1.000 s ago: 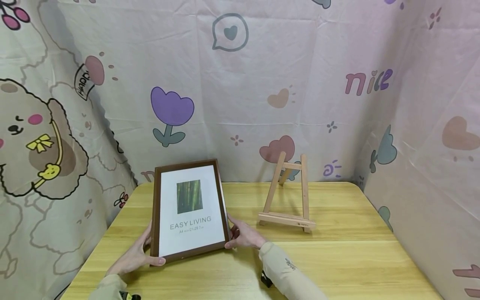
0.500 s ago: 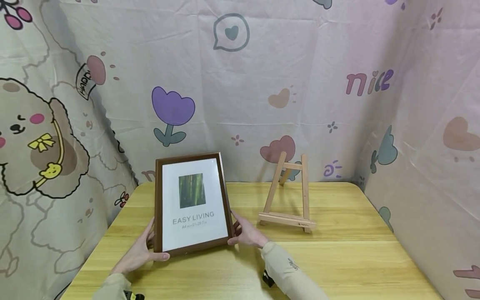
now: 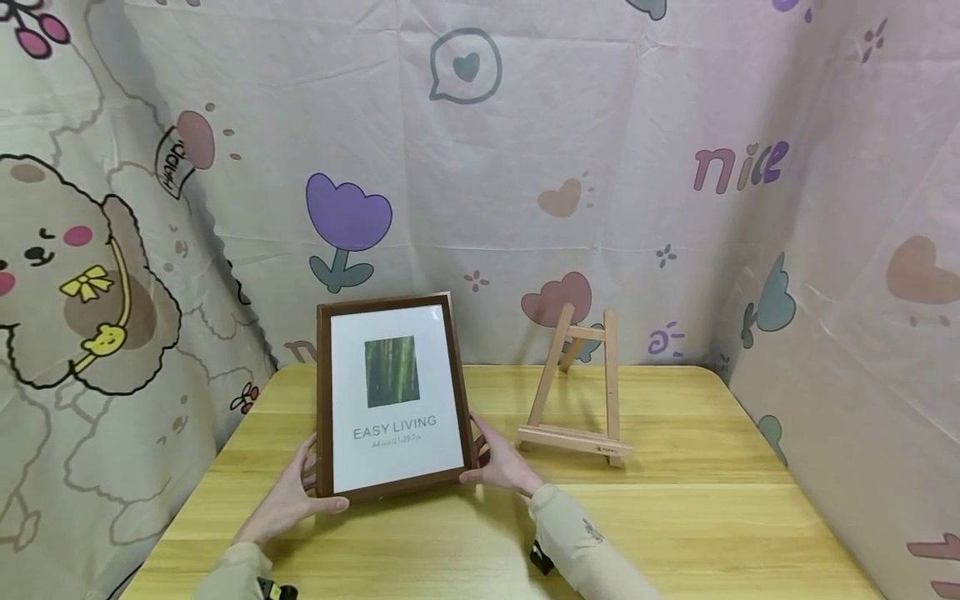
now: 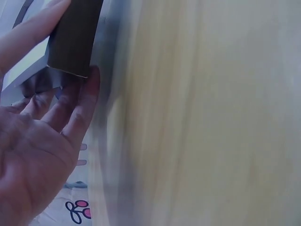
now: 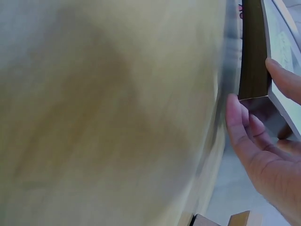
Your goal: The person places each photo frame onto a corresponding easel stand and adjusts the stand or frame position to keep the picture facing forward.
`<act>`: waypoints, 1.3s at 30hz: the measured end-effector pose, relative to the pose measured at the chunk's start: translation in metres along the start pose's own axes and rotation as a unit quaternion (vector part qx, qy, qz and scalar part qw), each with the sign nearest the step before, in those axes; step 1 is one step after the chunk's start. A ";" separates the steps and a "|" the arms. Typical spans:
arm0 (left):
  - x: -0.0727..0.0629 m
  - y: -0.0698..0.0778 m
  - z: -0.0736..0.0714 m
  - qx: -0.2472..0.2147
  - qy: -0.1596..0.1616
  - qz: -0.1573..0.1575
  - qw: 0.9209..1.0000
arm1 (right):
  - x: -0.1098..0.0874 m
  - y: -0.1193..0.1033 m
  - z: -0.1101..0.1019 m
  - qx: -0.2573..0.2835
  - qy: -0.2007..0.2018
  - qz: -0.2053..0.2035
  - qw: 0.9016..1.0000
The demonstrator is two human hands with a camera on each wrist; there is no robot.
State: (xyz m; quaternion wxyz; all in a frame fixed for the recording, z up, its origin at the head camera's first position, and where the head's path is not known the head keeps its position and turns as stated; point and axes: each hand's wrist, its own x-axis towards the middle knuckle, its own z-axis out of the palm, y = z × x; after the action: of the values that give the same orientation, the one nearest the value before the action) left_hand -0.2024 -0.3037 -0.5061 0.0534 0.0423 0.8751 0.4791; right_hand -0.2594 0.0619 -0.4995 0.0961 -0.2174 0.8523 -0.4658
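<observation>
In the head view a brown picture frame (image 3: 397, 392) with a white insert, a green bamboo picture and the words EASY LIVING leans back, facing the camera. My left hand (image 3: 288, 496) grips its lower left corner, thumb across the front edge and fingers around the side. At the lower right corner my right hand (image 3: 501, 460) holds it the same way. The left wrist view has the dark corner of the picture frame (image 4: 75, 42) between thumb and fingers. In the right wrist view, fingers (image 5: 249, 136) lie under the opposite corner, with the thumb on the front.
A small wooden easel (image 3: 573, 433) stands on the right of the light wood table (image 3: 697, 517), its lower ledge toward me. A patterned cloth (image 3: 480, 167) hangs behind the table and along both sides.
Both hands have raised the picture frame and shifted it slightly to the right, and it stands more upright. The easel stays where it was.
</observation>
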 end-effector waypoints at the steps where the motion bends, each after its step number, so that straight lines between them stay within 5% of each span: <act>1: 0.000 0.000 0.001 -0.003 0.002 0.002 1.000 | 0.000 0.000 -0.001 0.001 0.002 -0.002 1.000; 17: 0.005 0.014 0.012 -0.026 0.011 -0.001 1.000 | -0.007 0.003 -0.014 -0.014 0.031 -0.030 0.999; 31: 0.017 0.028 0.033 -0.024 0.037 0.093 0.995 | -0.022 0.011 -0.032 -0.001 0.062 -0.061 0.996; 39: 0.023 0.040 0.046 -0.032 0.043 0.103 0.993 | -0.033 0.014 -0.045 0.011 0.082 -0.056 0.995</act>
State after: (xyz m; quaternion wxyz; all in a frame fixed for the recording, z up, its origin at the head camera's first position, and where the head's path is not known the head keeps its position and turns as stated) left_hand -0.2186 -0.2408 -0.4982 -0.0325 0.1100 0.8519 0.5109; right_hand -0.2504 0.1179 -0.4876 0.0016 -0.2248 0.8384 -0.4965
